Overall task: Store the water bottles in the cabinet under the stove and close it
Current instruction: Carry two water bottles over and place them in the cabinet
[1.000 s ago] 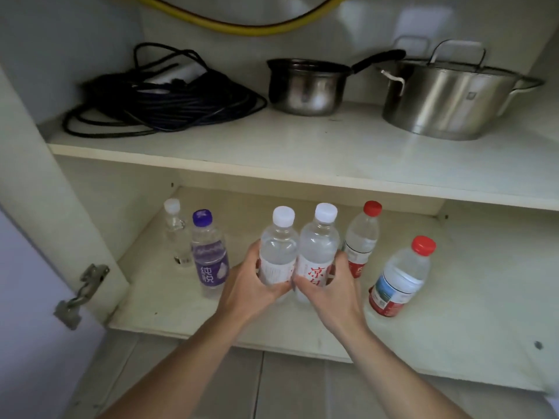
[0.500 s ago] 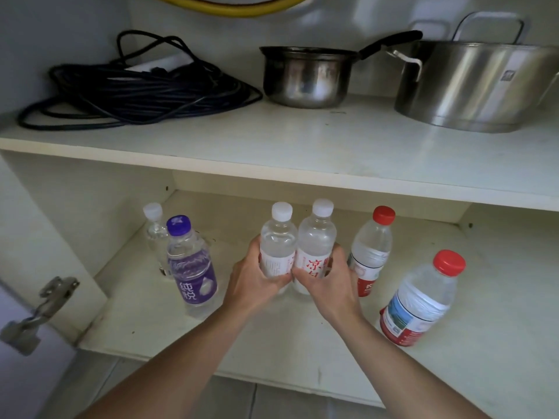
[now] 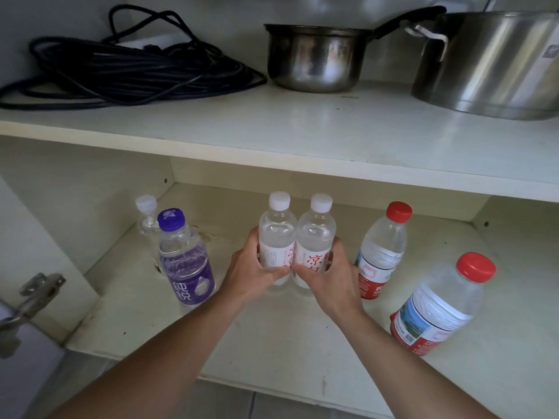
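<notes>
I see six water bottles standing upright on the bottom shelf of the open cabinet [image 3: 302, 343]. Two white-capped bottles with white, red-lettered labels, the left one [image 3: 276, 237] and the right one [image 3: 316, 240], stand touching at the middle. To their left stands a purple-capped bottle [image 3: 186, 261] with a purple label, and behind it, near the side wall, a small clear bottle [image 3: 146, 217] with a pale cap. To the right stand two red-capped bottles, one farther back [image 3: 382, 249], one nearer the front edge [image 3: 444, 303].
</notes>
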